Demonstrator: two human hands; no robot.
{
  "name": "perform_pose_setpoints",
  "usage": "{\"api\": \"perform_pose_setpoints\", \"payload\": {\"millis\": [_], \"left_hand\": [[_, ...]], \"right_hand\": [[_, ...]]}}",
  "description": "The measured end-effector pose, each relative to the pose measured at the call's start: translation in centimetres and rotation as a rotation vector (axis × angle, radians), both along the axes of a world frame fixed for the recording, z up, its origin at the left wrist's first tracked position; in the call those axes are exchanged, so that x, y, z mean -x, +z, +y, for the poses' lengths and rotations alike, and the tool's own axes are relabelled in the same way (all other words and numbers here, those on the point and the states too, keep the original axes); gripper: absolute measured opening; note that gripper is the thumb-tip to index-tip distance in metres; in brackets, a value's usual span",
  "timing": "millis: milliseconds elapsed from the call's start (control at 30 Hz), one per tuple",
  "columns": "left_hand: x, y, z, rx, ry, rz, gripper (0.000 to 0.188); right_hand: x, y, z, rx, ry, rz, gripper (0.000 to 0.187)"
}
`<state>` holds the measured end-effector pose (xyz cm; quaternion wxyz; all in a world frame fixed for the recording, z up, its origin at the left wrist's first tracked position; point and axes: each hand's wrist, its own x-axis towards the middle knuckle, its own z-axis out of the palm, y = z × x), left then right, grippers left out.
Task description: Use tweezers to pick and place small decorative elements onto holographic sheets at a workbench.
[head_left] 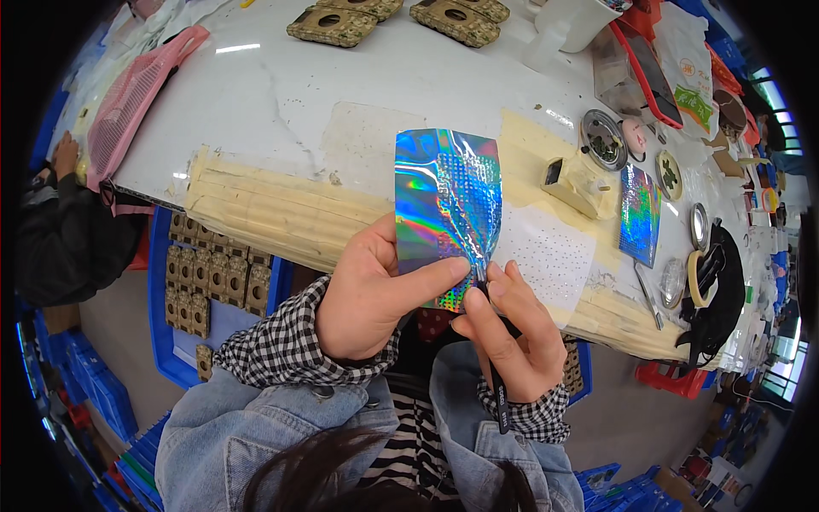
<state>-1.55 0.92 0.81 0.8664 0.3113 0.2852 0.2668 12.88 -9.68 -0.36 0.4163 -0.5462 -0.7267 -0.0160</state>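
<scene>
A shiny holographic sticker sheet point(444, 192), marked with rows of small dots, is held up over the table's front edge. My left hand point(367, 290) grips its lower left part, thumb lying across the front. Black tweezers point(493, 375) are pinched in my right hand point(512, 328), their tip at the sheet's lower edge beside my left thumb. The sheet is creased near that tip. Whether the tweezers hold a tiny piece cannot be made out. Behind my right hand lies a white paper point(550, 260) scattered with tiny dark specks.
Camouflage-patterned cases point(333, 26) lie at the far side. To the right are a tape dispenser point(580, 188), a round tin point(604, 141), another holographic sheet point(638, 213) and a black pouch point(721, 290). A blue crate point(162, 341) of cases stands lower left. Another person's hand point(66, 156) shows far left.
</scene>
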Motion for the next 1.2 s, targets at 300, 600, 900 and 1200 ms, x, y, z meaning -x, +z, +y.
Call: {"api": "perform_pose_setpoints", "payload": {"millis": [300,600,900,1200], "left_hand": [[0.1,-0.1,0.0,-0.008,0.009,0.007,0.028],[-0.4,2.5,1.6,-0.082,0.109,-0.022,0.033],[-1.4,4.6,6.4,-0.305,0.096,-0.199,0.037],[-4.4,1.5,9.0,-0.202,-0.008,-0.254,0.042]], "right_hand": [[0.0,0.1,0.1,-0.005,0.011,-0.025,0.038],[-3.2,3.6,-0.6,0.005,0.007,0.119,0.039],[-13.6,8.4,2.2,-0.009,-0.279,0.206,0.025],[-25.3,9.4,11.4,0.121,-0.292,0.088,0.017]]}}
